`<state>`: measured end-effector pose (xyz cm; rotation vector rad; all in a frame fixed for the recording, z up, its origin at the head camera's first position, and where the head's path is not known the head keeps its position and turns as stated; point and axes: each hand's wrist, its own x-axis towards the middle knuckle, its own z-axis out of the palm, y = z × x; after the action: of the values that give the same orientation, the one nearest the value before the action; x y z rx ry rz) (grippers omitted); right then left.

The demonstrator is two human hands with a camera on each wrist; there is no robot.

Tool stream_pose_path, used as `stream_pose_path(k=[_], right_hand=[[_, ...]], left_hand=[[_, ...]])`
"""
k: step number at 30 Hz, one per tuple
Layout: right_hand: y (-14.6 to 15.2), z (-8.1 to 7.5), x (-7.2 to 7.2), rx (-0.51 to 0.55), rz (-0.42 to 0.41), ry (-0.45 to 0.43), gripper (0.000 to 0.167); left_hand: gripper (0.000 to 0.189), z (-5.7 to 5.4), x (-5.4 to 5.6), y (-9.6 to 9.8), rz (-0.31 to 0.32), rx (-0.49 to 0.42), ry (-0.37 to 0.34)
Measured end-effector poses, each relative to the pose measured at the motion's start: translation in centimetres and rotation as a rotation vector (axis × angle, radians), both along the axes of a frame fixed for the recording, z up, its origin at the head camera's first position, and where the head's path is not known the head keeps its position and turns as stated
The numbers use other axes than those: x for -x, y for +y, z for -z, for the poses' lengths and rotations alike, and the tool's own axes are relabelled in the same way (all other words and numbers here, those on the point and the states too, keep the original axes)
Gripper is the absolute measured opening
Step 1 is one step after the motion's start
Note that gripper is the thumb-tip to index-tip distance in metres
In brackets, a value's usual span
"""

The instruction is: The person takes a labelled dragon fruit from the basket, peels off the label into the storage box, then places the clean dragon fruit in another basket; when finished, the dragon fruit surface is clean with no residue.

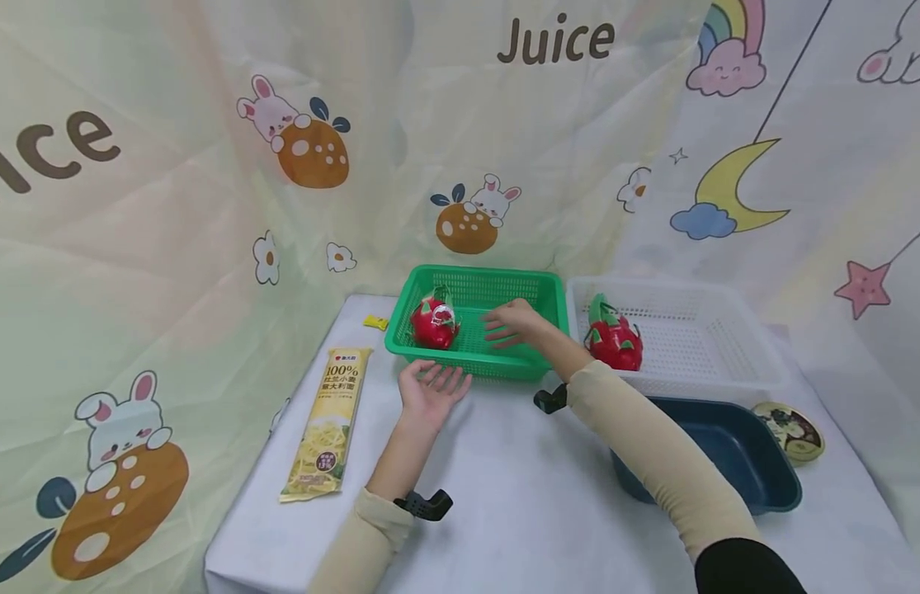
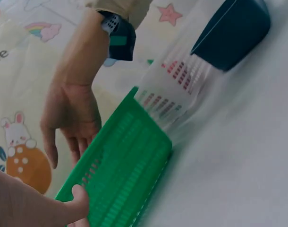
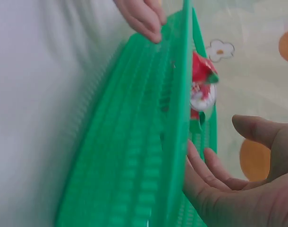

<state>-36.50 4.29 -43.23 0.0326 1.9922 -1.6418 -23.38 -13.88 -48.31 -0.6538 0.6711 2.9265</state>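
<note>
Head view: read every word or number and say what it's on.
"Juice": cloth backdrop.
"ce", after a cut-off letter: same backdrop.
"100% 杜兰小麦 意大利面": yellow pasta packet.
Too small or blurred: packet's brand line and purple badge, anything on the round container.

At the far edge of the white table [image 1: 519, 495], a green basket [image 1: 489, 285] is patterned with slots and a dragon fruit [image 1: 435, 324] inside is coloured red and green; a slotted white basket [image 1: 715, 330] is seen at the far right corner, a yellow packet [image 1: 328, 425] along the left edge
</note>
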Motion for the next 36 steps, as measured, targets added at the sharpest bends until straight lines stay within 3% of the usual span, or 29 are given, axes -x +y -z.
stream_pose_path(k=[5, 16, 20, 26, 36], right_hand=[[-1.8, 0.8, 0.3, 0.037, 0.023, -0.03, 0.055], [-4.6, 2.2, 0.6, 0.026, 0.06, -0.024, 0.101], [-5.6, 2.6, 0.5, 0.01, 0.068, -0.024, 0.109], [-6.2, 3.4, 0.5, 0.006, 0.077, -0.007, 0.1], [-6.6, 3.7, 0.2, 0.094, 0.127, -0.024, 0.084]], left_hand=[[0.051, 0.1, 0.0, -2.0, -0.078, -0.004, -0.005], [0.056, 0.3, -0.1, -5.6, -0.136, -0.043, 0.0], [0.062, 0.1, 0.1, -6.4, -0.149, -0.06, 0.009], [0.058, -0.1, 0.6, -7.1, -0.138, -0.077, 0.058], [0.055, 0.2, 0.7, -7.5, -0.157, -0.124, 0.055]])
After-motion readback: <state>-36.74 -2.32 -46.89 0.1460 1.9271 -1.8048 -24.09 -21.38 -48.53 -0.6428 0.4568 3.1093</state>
